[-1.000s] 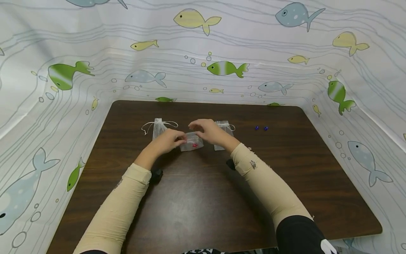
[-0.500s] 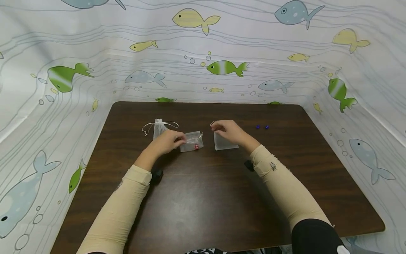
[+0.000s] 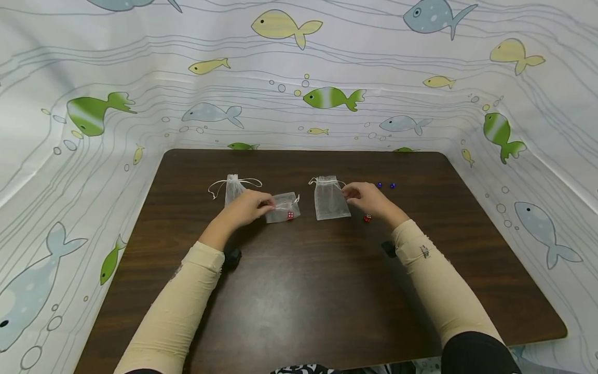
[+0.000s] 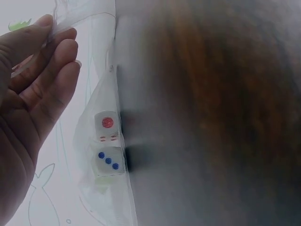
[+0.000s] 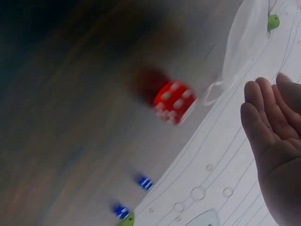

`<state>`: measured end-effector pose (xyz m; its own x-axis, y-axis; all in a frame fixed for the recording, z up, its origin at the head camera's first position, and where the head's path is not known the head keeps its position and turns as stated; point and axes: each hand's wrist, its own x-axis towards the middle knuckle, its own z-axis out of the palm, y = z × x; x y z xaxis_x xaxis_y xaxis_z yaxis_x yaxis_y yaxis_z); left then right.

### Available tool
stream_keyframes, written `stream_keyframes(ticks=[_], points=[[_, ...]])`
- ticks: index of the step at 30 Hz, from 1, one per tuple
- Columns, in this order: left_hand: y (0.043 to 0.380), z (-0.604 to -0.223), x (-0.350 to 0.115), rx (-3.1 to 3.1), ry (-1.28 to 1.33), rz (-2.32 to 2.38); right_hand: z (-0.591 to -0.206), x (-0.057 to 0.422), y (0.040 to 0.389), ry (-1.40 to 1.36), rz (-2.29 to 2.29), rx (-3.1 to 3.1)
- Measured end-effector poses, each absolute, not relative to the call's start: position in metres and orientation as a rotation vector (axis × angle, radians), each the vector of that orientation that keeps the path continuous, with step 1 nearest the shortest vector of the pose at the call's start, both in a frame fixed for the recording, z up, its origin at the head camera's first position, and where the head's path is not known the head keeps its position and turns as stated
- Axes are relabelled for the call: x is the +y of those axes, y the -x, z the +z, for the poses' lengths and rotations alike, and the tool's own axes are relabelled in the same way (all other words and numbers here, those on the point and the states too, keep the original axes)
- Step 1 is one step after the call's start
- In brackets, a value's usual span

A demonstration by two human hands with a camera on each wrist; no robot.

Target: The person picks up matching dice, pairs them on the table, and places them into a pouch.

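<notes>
Middle mesh pouch (image 3: 282, 210), red die (image 3: 290, 215) visible inside, lies just above frame centre in the head view; left hand (image 3: 246, 207) pinches its left end. Right hand (image 3: 372, 200) is beside the right pouch (image 3: 331, 202), fingers loosely bent, nothing seen between them. Step in hand looks like steadying the middle pouch; next move probably calls for a fine fingertip pinch on the loose red die (image 3: 367, 218) just below the right hand. Two blue dice (image 3: 392, 185) sit upper right. Dark wood-grain worktop (image 3: 289, 291), fish-print sheeting (image 3: 271, 72) around three sides.
</notes>
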<state>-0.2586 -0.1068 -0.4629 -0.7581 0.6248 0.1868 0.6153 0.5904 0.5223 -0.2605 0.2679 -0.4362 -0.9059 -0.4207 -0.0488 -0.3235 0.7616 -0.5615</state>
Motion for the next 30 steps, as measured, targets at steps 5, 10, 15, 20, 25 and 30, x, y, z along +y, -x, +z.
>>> stream_keyframes(ticks=[5, 10, 15, 20, 25, 30], points=[[0.259, -0.463, -0.107, 2.784, -1.071, 0.906, -0.44, 0.288, 0.258, 0.502, -0.774, 2.749], [0.258, -0.462, -0.108, 2.77, -1.05, 0.913, -0.446, 0.306, 0.255, 0.463, -0.748, 2.691], [0.258, -0.464, -0.111, 2.772, -1.041, 0.896, -0.454, 0.316, 0.248, 0.458, -0.785, 2.643], [0.258, -0.465, -0.112, 2.78, -1.049, 0.887, -0.459, 0.317, 0.242, 0.463, -0.844, 2.645], [0.258, -0.466, -0.112, 2.784, -1.055, 0.901, -0.46, 0.315, 0.241, 0.467, -0.833, 2.674], [0.258, -0.466, -0.111, 2.789, -1.055, 0.897, -0.46, 0.316, 0.241, 0.467, -0.84, 2.683]])
